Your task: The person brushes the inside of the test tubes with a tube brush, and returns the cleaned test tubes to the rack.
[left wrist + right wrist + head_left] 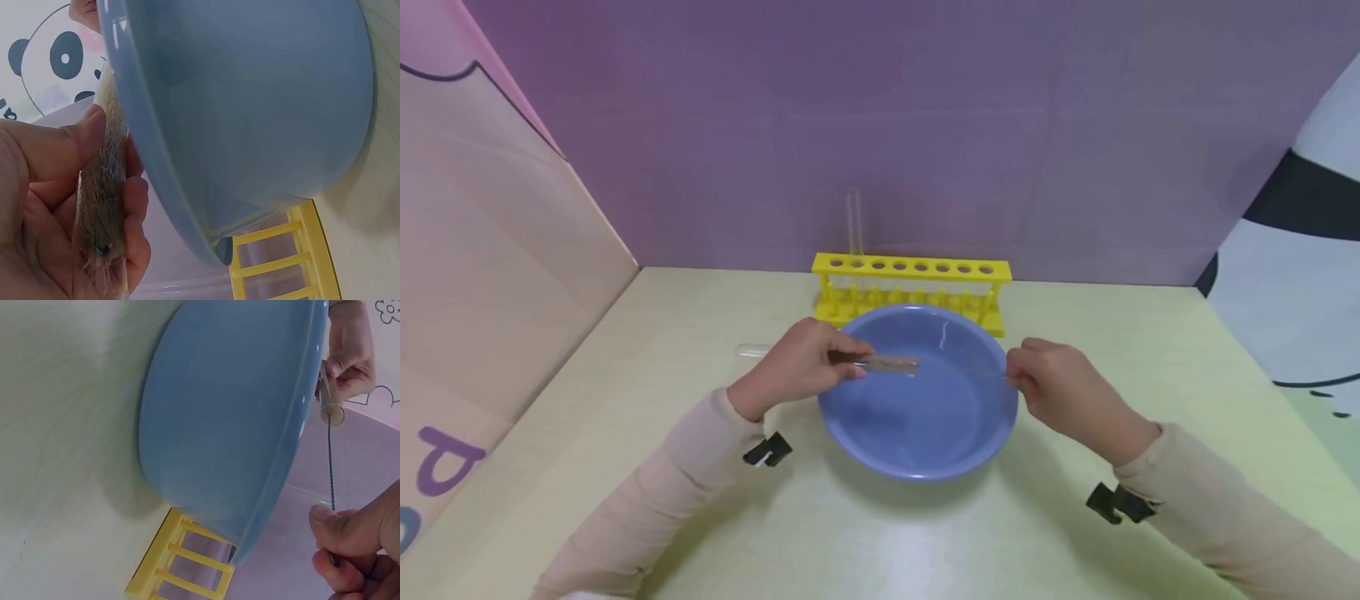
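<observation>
Over the blue basin [917, 433], my left hand [805, 358] grips a clear glass test tube [752, 351] that lies nearly level, its closed end to the left. Inside the tube sits the bristled head of a test tube brush [103, 200], as the left wrist view shows. My right hand [1067, 396], at the basin's right rim, pinches the brush's twisted wire handle [331, 459] between thumb and fingers. That wire runs straight into the tube's mouth. Part of the tube is hidden behind the left fingers.
Behind the basin stands a yellow test tube rack [910, 267], partly hidden by the rim. Another clear test tube [855, 221] stands upright near its left end. A purple panel [925, 150] closes off the back of the pale table [895, 550].
</observation>
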The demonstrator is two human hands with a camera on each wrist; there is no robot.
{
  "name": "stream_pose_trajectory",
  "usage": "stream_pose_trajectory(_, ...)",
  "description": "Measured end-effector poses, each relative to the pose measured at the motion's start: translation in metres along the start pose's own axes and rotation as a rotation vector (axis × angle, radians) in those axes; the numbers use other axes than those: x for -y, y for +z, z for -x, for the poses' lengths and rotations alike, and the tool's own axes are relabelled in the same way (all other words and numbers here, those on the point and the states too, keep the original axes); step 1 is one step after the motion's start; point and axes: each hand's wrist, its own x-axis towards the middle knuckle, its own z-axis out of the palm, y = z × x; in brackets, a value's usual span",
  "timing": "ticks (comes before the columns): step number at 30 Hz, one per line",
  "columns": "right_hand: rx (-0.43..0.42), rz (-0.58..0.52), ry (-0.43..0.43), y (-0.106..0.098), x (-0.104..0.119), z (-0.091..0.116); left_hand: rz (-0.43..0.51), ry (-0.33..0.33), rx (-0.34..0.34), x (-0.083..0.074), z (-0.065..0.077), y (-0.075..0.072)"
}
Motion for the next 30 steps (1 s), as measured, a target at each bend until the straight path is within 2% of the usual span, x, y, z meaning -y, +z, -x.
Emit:
stream_pose_trajectory(10,-0.055,0.043,-0.054,0.005,0.006,0.002,0.014,-0.006,0.037,-0.002,0.000,-0.003)
stream_pose_trajectory(20,-0.158,0.127,-0.196,0.009,0.009,0.003,0.039,0.016,0.090,-0.003,0.000,-0.005)
stream_pose_trajectory(30,-0.210,0.158,-0.261,0.012,0.014,0.003,0.076,0.013,0.127,-0.004,-0.001,-0.006)
